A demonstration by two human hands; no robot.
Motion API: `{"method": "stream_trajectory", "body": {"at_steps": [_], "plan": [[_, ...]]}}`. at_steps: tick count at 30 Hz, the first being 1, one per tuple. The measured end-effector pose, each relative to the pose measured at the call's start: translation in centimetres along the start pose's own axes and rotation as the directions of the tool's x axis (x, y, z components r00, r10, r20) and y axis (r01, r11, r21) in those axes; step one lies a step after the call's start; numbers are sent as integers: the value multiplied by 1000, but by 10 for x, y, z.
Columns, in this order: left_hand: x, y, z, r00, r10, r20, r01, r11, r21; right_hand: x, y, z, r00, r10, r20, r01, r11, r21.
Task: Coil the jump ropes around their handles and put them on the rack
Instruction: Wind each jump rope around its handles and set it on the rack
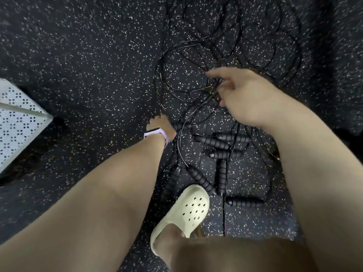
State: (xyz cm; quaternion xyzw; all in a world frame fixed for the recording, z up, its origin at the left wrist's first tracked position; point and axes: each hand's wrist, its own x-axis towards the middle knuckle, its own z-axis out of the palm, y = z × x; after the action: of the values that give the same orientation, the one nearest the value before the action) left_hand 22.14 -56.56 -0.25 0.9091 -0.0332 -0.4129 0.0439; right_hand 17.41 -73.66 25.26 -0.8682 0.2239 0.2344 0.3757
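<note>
The left hand (163, 125), low at the floor, was curled round the end of one black ribbed handle (179, 126), a pale lilac wristband (155, 133) on its wrist. The right hand (241, 95) hung above the tangle with loose, spread fingers, holding nothing that could be made out; the blur hid whether a fingertip touched a cord. Beneath and beyond that hand lay the jump ropes (196, 61), thin black cords looped over one another on the speckled rubber floor (78, 55). Nearer the person than both hands, the other handles (214, 143) lay scattered and crossing. A cream perforated clog (188, 209) stood just beside them. Well to the left of the left hand sat a white perforated metal panel (17, 122).
</note>
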Motion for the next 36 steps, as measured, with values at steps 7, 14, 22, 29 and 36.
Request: {"method": "stream_trajectory", "body": {"at_steps": [7, 14, 22, 29, 36], "plan": [[28, 20, 21, 968, -187, -168, 175, 981, -84, 14, -7, 7, 1000, -1, 16, 1, 1000, -7], [39, 15, 14, 957, -202, -210, 77, 870, -487, 20, -7, 13, 999, 21, 50, -18, 998, -54], [-3, -3, -25, 905, -143, -402, -234, 620, -749, 25, -20, 18, 989, 78, 127, -67, 994, -90], [-49, -17, -114, 925, -136, -353, -274, 403, -873, 19, -48, 26, 984, 28, 177, -10, 995, -101], [-135, -40, -184, 967, 103, -231, -251, 268, -930, 3, -84, 30, 981, -66, 184, 101, 977, -188]]}}
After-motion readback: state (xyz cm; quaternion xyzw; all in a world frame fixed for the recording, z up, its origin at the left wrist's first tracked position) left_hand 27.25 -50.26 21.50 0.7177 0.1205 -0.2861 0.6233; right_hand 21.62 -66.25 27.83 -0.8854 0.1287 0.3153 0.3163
